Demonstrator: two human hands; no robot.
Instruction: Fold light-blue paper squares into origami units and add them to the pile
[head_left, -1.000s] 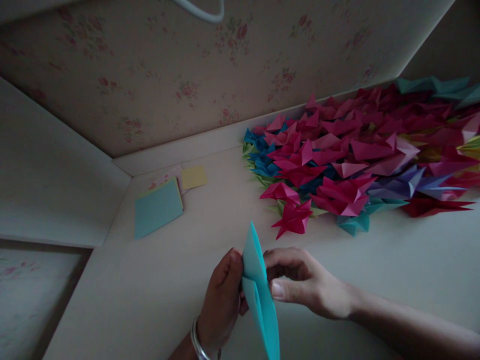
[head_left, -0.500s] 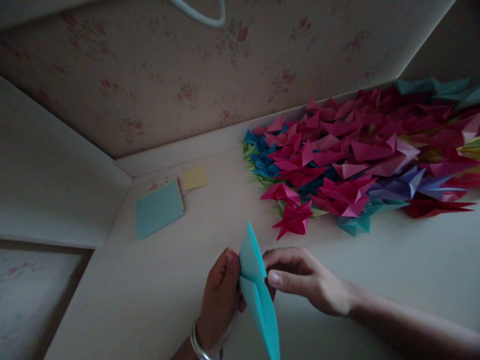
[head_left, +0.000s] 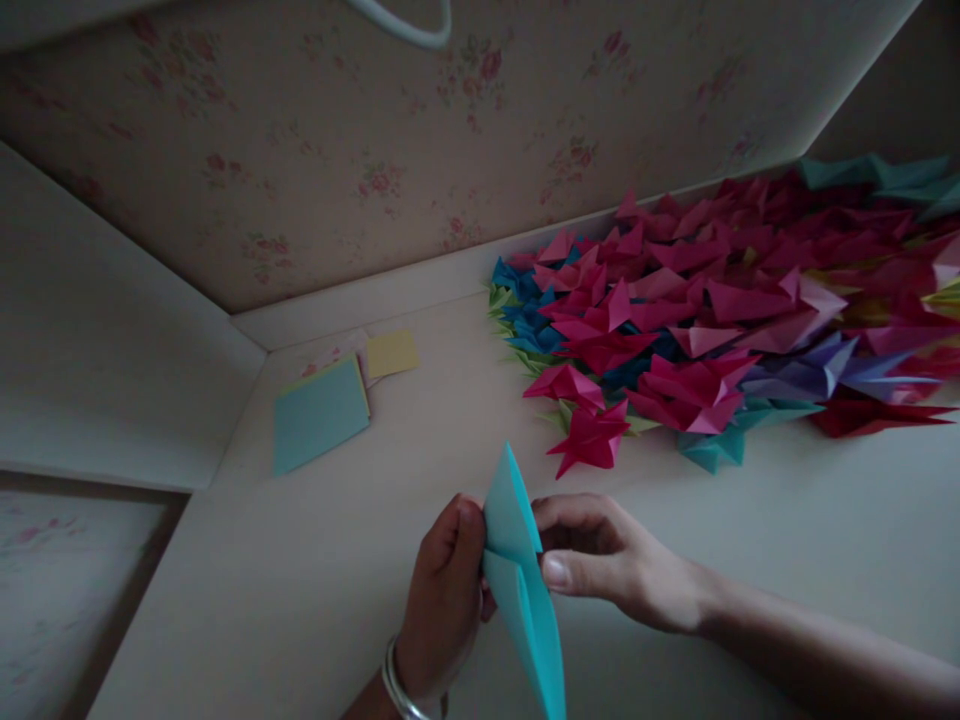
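1. Folded turquoise paper [head_left: 531,610] is held upright above the table [head_left: 315,570], between the two hands; its top is drawn to a point, and its lower end is cut off by the edge of the view.
2. The paper's left side is clamped in the grip of the left hand [head_left: 446,590], with the thumb laid along the near face; the other fingers are mostly hidden. A silver bangle [head_left: 391,675] is worn on that wrist.
3. The paper's right edge is met by the thumb tip of the right hand [head_left: 630,565]. The fingers are curled, and their tips are partly hidden behind the paper, so whether it is pinched by this grip cannot be told.
4. Beyond the right hand, the table is covered by a pile of folded paper shapes [head_left: 682,285], mostly pink, mixed with blue, green, purple and yellow. A crimson shape [head_left: 592,438] is set at its near left corner.
5. To the left, light blue sheets [head_left: 321,415] are laid flat, with a small yellow sheet [head_left: 392,352] just beside them.
6. The table is backed by a flower-patterned wall [head_left: 315,190].
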